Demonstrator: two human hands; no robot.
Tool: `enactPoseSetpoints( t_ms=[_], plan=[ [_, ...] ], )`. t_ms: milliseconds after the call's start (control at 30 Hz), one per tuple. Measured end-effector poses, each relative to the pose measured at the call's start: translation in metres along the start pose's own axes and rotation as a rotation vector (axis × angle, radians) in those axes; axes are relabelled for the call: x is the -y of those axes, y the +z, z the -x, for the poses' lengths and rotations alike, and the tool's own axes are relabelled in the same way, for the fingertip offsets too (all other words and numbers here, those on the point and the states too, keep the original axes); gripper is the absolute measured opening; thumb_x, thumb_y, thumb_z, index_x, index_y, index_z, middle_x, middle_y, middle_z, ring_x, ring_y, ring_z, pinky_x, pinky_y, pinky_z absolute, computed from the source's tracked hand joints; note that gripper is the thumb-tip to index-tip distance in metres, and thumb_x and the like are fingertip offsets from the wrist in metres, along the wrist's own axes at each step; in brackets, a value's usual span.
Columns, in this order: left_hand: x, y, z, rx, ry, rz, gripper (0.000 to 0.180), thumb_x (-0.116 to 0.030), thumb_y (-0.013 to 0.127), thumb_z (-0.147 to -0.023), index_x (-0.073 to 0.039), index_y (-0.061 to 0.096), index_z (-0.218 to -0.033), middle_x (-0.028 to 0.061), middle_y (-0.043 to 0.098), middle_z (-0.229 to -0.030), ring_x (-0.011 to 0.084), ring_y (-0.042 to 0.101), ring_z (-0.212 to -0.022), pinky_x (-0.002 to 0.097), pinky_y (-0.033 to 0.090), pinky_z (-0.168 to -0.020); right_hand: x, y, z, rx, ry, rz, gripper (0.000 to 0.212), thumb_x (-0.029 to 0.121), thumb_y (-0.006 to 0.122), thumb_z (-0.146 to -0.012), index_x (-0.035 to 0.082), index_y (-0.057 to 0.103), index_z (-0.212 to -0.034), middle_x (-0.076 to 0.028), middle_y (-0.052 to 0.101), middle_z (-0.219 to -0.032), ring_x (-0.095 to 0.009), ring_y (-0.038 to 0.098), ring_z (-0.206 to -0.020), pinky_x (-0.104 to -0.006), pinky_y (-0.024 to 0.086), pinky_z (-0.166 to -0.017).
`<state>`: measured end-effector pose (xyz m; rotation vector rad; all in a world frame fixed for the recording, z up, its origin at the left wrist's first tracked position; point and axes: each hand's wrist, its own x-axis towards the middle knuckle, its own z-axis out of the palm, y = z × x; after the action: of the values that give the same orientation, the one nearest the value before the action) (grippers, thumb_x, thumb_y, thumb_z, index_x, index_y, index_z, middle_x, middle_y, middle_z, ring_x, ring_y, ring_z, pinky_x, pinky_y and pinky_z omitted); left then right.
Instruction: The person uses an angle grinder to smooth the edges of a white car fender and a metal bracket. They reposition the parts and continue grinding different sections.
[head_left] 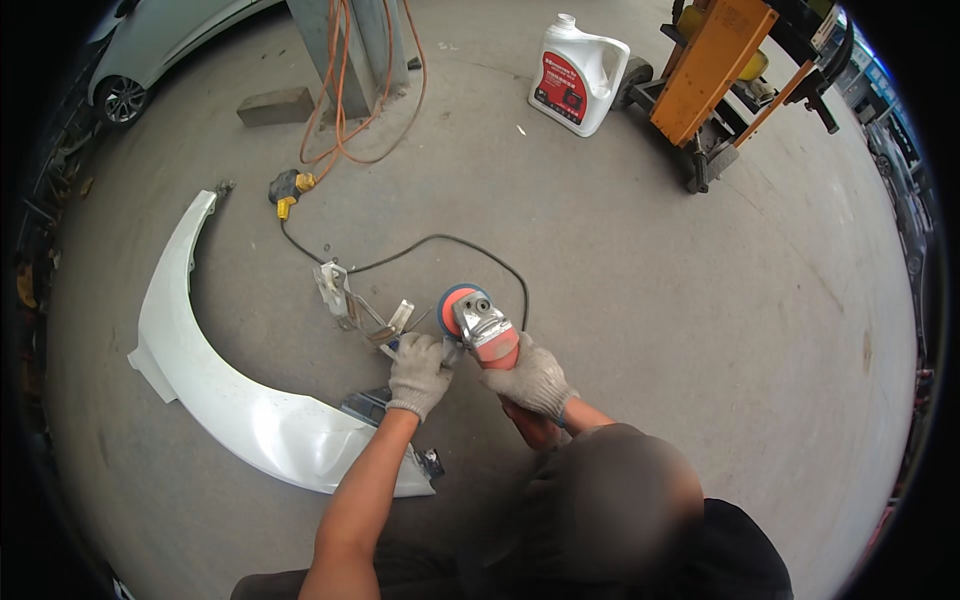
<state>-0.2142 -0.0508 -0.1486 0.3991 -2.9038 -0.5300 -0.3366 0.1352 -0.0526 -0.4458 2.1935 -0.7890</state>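
Two gloved hands working | right hand (530, 378) gripping angle grinder (482, 325) | left hand (418, 370) clutching metal bracket (375, 325) beside grinder | bumper panel (235, 390) lying left of grinder, untouched

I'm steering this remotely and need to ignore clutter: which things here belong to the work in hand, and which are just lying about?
In use:
angle grinder
right hand
left hand
metal bracket
black cord

Lying about:
white fender
white jug
orange hose
orange cart
block

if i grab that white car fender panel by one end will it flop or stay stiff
The white fender panel is long, thin and curved, so it would probably flex and swing rather than stay rigid. It looks light for its size. Lying on bare concrete floor, it would likely slide and scrape if pushed.
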Motion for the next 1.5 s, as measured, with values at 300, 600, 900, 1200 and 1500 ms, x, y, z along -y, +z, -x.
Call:
enactPoseSetpoints(
  t_ms=[300,600,900,1200,1500],
  plan=[
    [0.003,0.002,0.001,0.025,-0.003,0.043,0.025,-0.016,0.073,-0.071,-0.006,0.068,-0.094,0.0103,0.066,-0.110,0.0358,0.055,-0.115,0.0466,0.050,-0.098,0.001,-0.001,0.003,-0.023,0.001,0.009,0.073,0.045,0.078,-0.076,-0.006,0.060,-0.125,-0.029,0.073,-0.108,-0.045,0.071,-0.106,-0.0500,0.055,-0.093],
    [0.002,0.001,0.000,-0.021,0.032,0.007,0.028,-0.015,0.079,-0.067,-0.005,0.069,-0.091,0.0115,0.067,-0.104,0.0357,0.058,-0.112,0.0459,0.052,-0.097,-0.003,0.001,0.001,-0.019,0.003,0.027,0.075,0.046,0.078,-0.075,-0.007,0.058,-0.125,-0.029,0.072,-0.108,-0.046,0.071,-0.105,-0.0498,0.055,-0.093],
    [0.002,0.001,-0.001,0.017,0.016,0.031,0.022,-0.015,0.072,-0.072,-0.004,0.068,-0.090,0.0121,0.065,-0.103,0.0370,0.056,-0.112,0.0475,0.051,-0.095,-0.001,0.000,0.001,-0.020,0.005,0.023,0.074,0.045,0.078,-0.075,-0.007,0.058,-0.124,-0.030,0.072,-0.108,-0.045,0.071,-0.105,-0.0497,0.055,-0.092],
    [0.000,0.000,-0.001,0.000,0.008,0.037,0.021,-0.013,0.072,-0.069,-0.003,0.067,-0.087,0.0123,0.066,-0.103,0.0367,0.056,-0.112,0.0468,0.051,-0.097,0.002,-0.002,0.002,-0.022,0.002,0.003,0.073,0.045,0.078,-0.075,-0.007,0.060,-0.123,-0.030,0.073,-0.106,-0.045,0.072,-0.104,-0.0497,0.056,-0.092],
    [0.003,0.004,0.001,-0.002,0.015,0.002,0.025,-0.016,0.079,-0.068,-0.005,0.070,-0.089,0.0109,0.067,-0.104,0.0349,0.058,-0.113,0.0457,0.052,-0.097,0.003,-0.001,0.001,-0.036,0.025,0.020,0.071,0.044,0.078,-0.075,-0.004,0.061,-0.124,-0.028,0.074,-0.106,-0.045,0.072,-0.104,-0.0493,0.056,-0.091]
  ],
)
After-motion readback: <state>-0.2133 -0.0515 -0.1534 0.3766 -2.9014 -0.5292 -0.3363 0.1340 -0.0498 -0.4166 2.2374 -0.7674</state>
